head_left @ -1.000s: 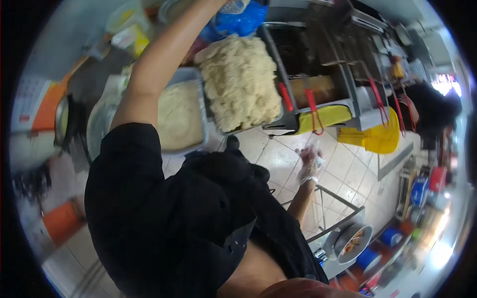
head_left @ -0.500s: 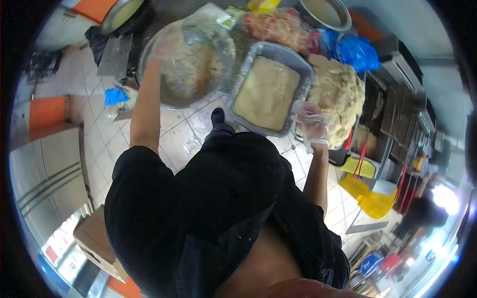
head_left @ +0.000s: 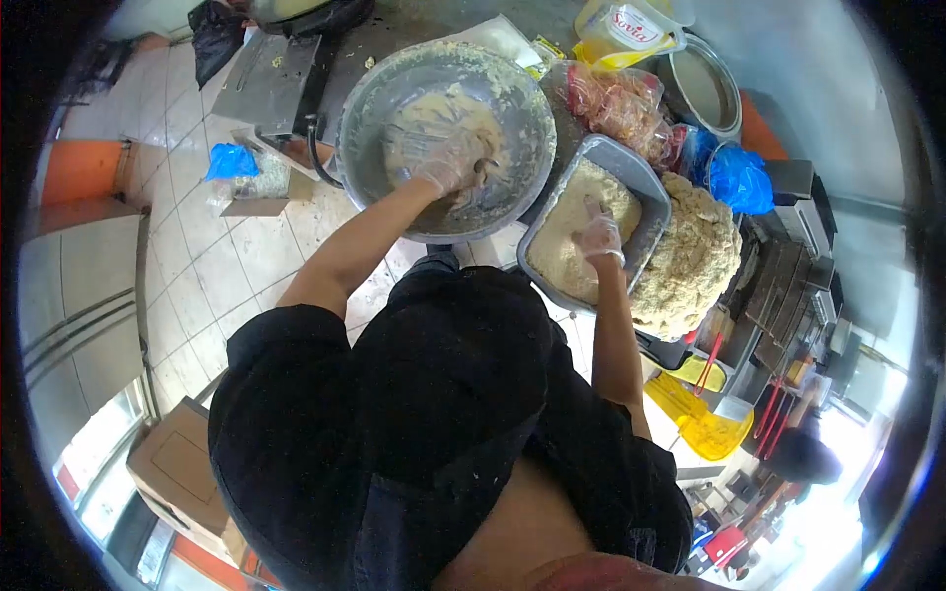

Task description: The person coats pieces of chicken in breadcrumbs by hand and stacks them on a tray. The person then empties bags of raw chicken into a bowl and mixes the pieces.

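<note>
My left hand (head_left: 448,167), in a clear plastic glove, reaches into a large metal bowl (head_left: 355,128). A pale, wet batter (head_left: 463,110) coats the bottom of this bowl and smears its walls. The fingers of that hand look spread in the batter, though they are partly blurred. On the right, my gloved right hand (head_left: 599,234) rests on a pale, crumbly flour-like mass (head_left: 567,241) inside a grey plastic tub (head_left: 655,202). Its fingers and thumb stand apart, and nothing shows in its grasp.
A big heap of pale dough (head_left: 695,256) lies right of the tub. Behind stand a plastic-wrapped bundle (head_left: 616,108), a blue plastic bag (head_left: 739,179), a yellow-labelled container (head_left: 626,34) and a round metal pot (head_left: 702,84). A yellow dustpan-like piece (head_left: 705,419) is lower right.
My left hand has moved down and right within the bowl. My right hand has gone from the tub's right edge onto the pale mass inside. The camera view has shifted too.
</note>
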A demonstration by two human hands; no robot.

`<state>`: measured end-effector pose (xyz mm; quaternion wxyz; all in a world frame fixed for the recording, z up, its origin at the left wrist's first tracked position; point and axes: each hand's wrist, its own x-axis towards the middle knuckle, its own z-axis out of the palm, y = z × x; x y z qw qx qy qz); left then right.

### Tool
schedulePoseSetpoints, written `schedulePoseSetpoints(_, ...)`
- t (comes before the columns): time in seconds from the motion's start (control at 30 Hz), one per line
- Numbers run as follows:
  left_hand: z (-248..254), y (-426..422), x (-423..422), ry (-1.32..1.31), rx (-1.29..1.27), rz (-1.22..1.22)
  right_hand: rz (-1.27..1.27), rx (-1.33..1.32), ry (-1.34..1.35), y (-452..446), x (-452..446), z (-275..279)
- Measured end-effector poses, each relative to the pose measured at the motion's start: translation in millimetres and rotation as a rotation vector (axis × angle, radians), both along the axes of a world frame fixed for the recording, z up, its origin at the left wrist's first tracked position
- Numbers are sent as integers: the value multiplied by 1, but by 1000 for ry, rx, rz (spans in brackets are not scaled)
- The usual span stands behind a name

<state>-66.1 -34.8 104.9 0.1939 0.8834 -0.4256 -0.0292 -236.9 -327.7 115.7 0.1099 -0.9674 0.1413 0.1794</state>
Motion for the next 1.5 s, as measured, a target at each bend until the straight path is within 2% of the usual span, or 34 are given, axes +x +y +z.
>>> schedulePoseSetpoints(0.07,-35,2,11,57,-51,-37,-31,11,-14,5,-4,3)
schedulePoseSetpoints(0.13,-56,6,26,246,-140,-65,-141,22,59,-1,-3,7)
schedulePoseSetpoints(0.17,-66,6,34,251,-148,-93,-274,248,-115,-6,-13,17)
schedulePoseSetpoints(0.23,-82,6,46,560,-52,207,-363,193,-192,-15,-23,19)
schedulePoseSetpoints(0.27,-82,12,51,564,-54,178,-424,154,-269,-19,-26,15)
schedulePoseSetpoints(0.3,-78,22,55,572,-17,154,-229,180,-358,-30,-37,7)
schedulePoseSetpoints(0.33,-70,28,58,579,20,131,-252,171,-358,-27,-40,9)
schedulePoseSetpoints(0.37,-55,28,60,582,21,110,-225,-8,-271,-15,-36,16)
schedulePoseSetpoints(0.43,-29,29,63,528,284,2,-163,-365,-110,16,-31,24)
schedulePoseSetpoints(0.53,-30,27,65,629,330,-66,-227,-256,9,0,-29,-11)
schedulePoseSetpoints(0.57,-34,28,66,710,296,-72,151,-386,-162,-10,-36,-13)
schedulePoseSetpoints(0.6,-38,29,67,801,252,-68,150,-391,-161,-22,-37,-17)
schedulePoseSetpoints(0.67,-45,32,71,995,166,-48,509,-500,138,-39,-26,-15)
schedulePoseSetpoints(0.7,-47,35,75,1072,130,-29,637,-394,-39,-75,-40,-52)
schedulePoseSetpoints(0.73,-48,38,75,1133,104,-11,635,-397,-40,-69,-37,-33)
schedulePoseSetpoints(0.8,-58,50,86,1079,97,-60,-376,880,-115,-40,-26,37)
schedulePoseSetpoints(0.83,-60,51,88,1024,89,-106,-437,1071,-268,-36,-24,47)
schedulePoseSetpoints(0.87,-64,50,85,1025,92,-114,-445,1069,-270,-38,-27,40)
schedulePoseSetpoints(0.93,-68,50,77,1026,126,50,-362,409,-396,-45,-30,24)
schedulePoseSetpoints(0.97,-58,50,75,1022,123,48,-272,153,41,-29,-26,44)
schedulePoseSetpoints(1.03,-34,52,70,531,376,-136,-220,-14,309,15,-37,67)
schedulePoseSetpoints(1.1,-4,49,61,599,448,-90,-234,-210,477,41,-54,14)
schedulePoseSetpoints(1.13,2,48,59,667,524,-47,-289,-473,307,58,-57,-4)
schedulePoseSetpoints(1.17,-12,51,59,669,528,-52,-298,-347,297,54,-62,-11)
schedulePoseSetpoints(1.2,-30,56,60,661,475,-45,-309,-219,285,60,-58,7)
schedulePoseSetpoints(1.23,-46,61,62,651,424,-41,-320,-213,288,57,-59,4)
schedulePoseSetpoints(1.3,-19,53,62,677,475,-109,51,-130,425,36,-55,-4)
schedulePoseSetpoints(1.33,-9,51,61,710,520,-166,48,-129,423,26,-53,-9)
schedulePoseSetpoints(1.37,-22,55,61,712,523,-169,-143,63,241,19,-54,-14)
schedulePoseSetpoints(1.4,-44,60,60,629,341,-77,-331,251,56,13,-57,-20)
schedulePoseSetpoints(1.43,-57,63,59,543,159,13,-672,573,-344,28,-57,3)
schedulePoseSetpoints(1.47,-39,59,57,544,158,10,-675,571,-344,27,-50,23)
schedulePoseSetpoints(1.5,-4,53,56,648,239,-25,-464,341,-482,25,-42,41)
